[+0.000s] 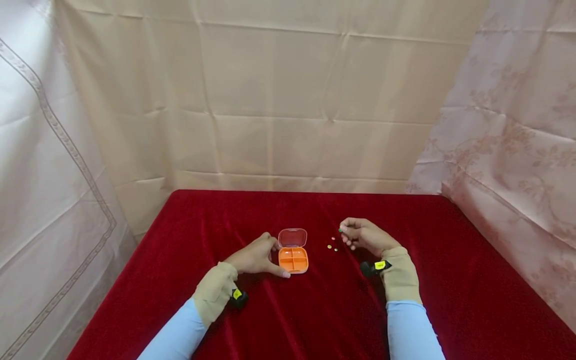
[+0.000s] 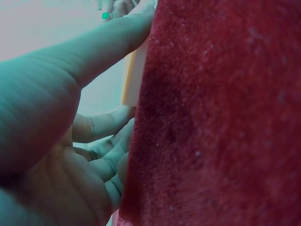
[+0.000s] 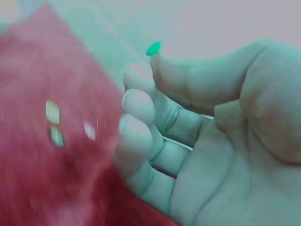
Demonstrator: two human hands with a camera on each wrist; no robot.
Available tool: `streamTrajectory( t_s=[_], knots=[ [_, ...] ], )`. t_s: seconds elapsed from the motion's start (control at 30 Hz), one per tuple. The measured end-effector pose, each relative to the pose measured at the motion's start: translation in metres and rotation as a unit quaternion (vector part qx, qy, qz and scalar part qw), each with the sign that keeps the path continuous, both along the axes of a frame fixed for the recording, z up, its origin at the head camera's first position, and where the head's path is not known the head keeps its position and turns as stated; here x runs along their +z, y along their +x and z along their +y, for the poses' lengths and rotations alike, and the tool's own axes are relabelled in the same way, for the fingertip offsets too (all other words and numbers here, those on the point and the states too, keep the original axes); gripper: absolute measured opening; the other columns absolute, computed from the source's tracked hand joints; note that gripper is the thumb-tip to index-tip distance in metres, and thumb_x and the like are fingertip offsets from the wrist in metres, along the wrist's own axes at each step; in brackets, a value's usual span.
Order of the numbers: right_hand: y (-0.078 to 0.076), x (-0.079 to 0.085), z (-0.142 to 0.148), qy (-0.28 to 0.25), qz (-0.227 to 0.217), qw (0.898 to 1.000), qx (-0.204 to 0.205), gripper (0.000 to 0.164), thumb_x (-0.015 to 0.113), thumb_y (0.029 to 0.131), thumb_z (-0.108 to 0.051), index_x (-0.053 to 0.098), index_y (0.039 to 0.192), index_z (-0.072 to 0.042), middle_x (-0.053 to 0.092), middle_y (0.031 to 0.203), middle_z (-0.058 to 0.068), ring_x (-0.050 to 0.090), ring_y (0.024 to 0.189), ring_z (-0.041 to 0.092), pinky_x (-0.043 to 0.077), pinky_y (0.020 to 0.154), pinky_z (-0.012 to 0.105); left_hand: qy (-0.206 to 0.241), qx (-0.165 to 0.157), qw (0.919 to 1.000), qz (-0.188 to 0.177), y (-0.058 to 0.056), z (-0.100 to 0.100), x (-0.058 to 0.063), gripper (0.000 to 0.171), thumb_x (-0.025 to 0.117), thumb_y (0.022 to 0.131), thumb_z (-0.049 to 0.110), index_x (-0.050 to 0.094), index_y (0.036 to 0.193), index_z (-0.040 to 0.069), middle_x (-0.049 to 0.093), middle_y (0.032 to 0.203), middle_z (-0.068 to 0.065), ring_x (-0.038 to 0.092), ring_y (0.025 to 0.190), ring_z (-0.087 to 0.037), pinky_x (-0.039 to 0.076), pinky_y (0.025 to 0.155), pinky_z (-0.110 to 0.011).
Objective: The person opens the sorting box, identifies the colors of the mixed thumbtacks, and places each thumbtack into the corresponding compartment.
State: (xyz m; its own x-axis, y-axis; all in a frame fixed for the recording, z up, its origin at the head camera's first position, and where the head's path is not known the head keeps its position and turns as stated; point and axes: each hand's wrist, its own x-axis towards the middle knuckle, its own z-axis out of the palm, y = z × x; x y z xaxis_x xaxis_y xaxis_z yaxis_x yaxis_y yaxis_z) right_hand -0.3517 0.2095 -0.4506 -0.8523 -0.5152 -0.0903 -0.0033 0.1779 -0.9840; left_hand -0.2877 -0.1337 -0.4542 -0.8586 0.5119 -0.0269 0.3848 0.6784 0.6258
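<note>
Light-blue fabric, 2 sleeves (image 1: 175,330), enters nearest me, 1 per arm; then 2 beige wrist wraps (image 1: 402,275), each w/ 1 small black cam (image 1: 238,299) bearing a yellow label. My L hand (image 1: 257,256) holds 1 orange pill box (image 1: 293,258), approx. mid-table, thumb at its near edge, fingers at its far L side. Box has 4 compartments, 2 by 2; its 1 clear lid (image 1: 292,238) stands open on the far side. My R hand (image 1: 366,236), to the R of the box, pinches 1 small green pill (image 1: 340,230) at the thumb tip, other fingers curled. Btwn box & R hand, 3 loose pills: 2 yellowish pills (image 1: 329,246) and, slightly farther, 1 pink pill (image 1: 333,238). All on 1 red velvet cloth (image 1: 288,315). Farthest: hanging fabric on 3 sides, incl. a plain beige back drape (image 1: 270,100) & a floral R drape (image 1: 517,125).
</note>
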Motion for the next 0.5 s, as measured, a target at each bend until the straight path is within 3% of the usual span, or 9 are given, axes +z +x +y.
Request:
streamTrajectory(
  t_s=[0.17,0.33,0.5],
  knots=[
    [-0.002,-0.003,0.001,-0.136,-0.054,0.988,0.041,0.007,0.042,0.104,-0.008,0.048,0.102,-0.006,0.052,0.083,0.007,0.052,0.073,0.015,0.048,0.072,0.034,0.006,0.005,0.9999,0.01,0.0,0.002,-0.001,0.072,0.085,0.067,0.049,0.059,0.114,0.001,0.048,0.103,-0.007,0.048,0.083,-0.017,0.044,0.072,-0.029],
    [-0.005,-0.008,0.002,-0.213,-0.076,0.97,0.092,0.017,0.033,0.106,-0.003,0.049,0.104,-0.006,0.053,0.08,0.006,0.051,0.069,0.014,0.044,0.068,0.03,0.003,0.02,0.9997,0.01,0.001,0.003,-0.003,0.072,0.084,0.066,0.053,0.06,0.112,0.002,0.048,0.101,-0.006,0.049,0.085,-0.016,0.044,0.075,-0.029],
    [-0.005,-0.012,0.006,-0.246,-0.074,0.958,0.13,0.027,0.023,0.107,0.0,0.05,0.104,-0.003,0.049,0.074,0.003,0.042,0.059,0.011,0.033,0.057,0.023,-0.002,0.017,0.9997,0.018,-0.002,0.005,-0.005,0.075,0.082,0.067,0.056,0.059,0.116,0.003,0.049,0.104,-0.003,0.05,0.089,-0.015,0.044,0.079,-0.028]
  ],
)
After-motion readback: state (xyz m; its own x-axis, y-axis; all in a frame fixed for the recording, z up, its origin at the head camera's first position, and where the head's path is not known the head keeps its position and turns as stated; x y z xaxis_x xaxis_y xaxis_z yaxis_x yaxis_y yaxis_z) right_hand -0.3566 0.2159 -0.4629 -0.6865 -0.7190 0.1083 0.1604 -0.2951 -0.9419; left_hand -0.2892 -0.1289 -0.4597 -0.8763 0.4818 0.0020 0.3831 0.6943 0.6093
